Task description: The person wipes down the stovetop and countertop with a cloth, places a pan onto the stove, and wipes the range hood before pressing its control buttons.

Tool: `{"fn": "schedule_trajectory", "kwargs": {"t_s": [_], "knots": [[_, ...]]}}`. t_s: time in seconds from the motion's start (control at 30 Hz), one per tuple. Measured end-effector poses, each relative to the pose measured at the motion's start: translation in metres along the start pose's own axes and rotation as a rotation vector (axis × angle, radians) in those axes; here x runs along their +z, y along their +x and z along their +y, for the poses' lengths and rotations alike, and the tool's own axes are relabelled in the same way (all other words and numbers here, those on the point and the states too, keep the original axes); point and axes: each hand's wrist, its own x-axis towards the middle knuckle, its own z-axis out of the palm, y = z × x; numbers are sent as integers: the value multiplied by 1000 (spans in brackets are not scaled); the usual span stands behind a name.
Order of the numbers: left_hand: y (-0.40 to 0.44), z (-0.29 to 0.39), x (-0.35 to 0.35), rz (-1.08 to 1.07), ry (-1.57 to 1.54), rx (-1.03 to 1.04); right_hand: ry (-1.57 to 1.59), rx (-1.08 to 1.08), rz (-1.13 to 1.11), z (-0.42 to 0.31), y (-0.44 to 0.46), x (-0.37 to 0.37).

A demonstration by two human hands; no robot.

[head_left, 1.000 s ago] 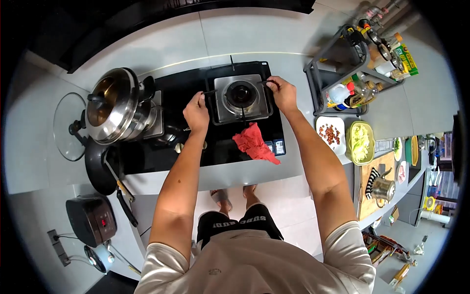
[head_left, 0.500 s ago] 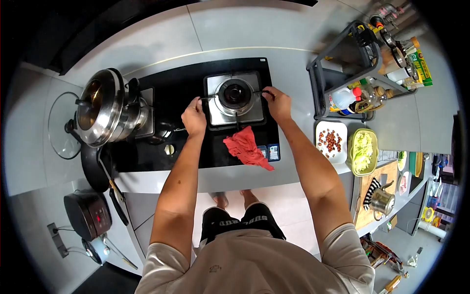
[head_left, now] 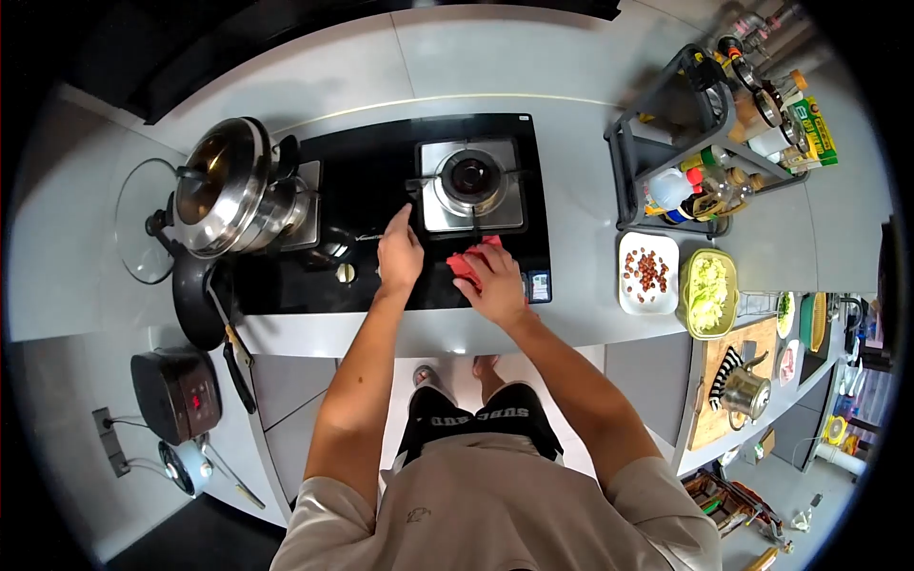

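Observation:
My right hand [head_left: 497, 285] is closed over a crumpled red cloth [head_left: 465, 268] on the black glass cooktop [head_left: 367, 195], just in front of the right burner [head_left: 470, 179]. Much of the cloth is hidden under the palm and fingers. Empty, my left hand [head_left: 400, 255] hovers above the glass to the left of that burner, its index finger stretched out. The burner carries a metal pot support and a square steel drip plate [head_left: 440, 217]. Left of my hand, a control knob [head_left: 345, 273] sits near the cooktop's front.
A lidded steel pot [head_left: 224, 190] stands on the left burner, beside a dark frying pan [head_left: 197, 309] and a glass lid [head_left: 133, 224]. On the right are a bottle rack [head_left: 624, 176], a white plate [head_left: 633, 300] of reddish-brown pieces and a basket [head_left: 728, 319] of chopped greens.
My right hand has left the pot support and come down onto the red cloth, bunching it. My left hand has let go of the support and lowered slightly, with its finger extended.

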Motion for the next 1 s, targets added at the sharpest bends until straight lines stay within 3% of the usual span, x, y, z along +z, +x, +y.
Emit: {"fn": "schedule_trajectory", "kwargs": {"t_s": [0.1,0.2,0.47,0.73,1.0], "knots": [[-27,-14,-10,-34,20,132,-68,-11,-85,-8,-24,14],[-59,-26,-22,-69,29,257,-53,-190,-155,-17,-49,24],[-108,-78,-59,-127,8,331,-40,134,52,-43,-7,91],[-114,-103,-57,-121,18,433,-75,45,47,-52,-2,86],[-114,-112,-60,-161,-133,312,-81,136,91,-62,5,102]]}}
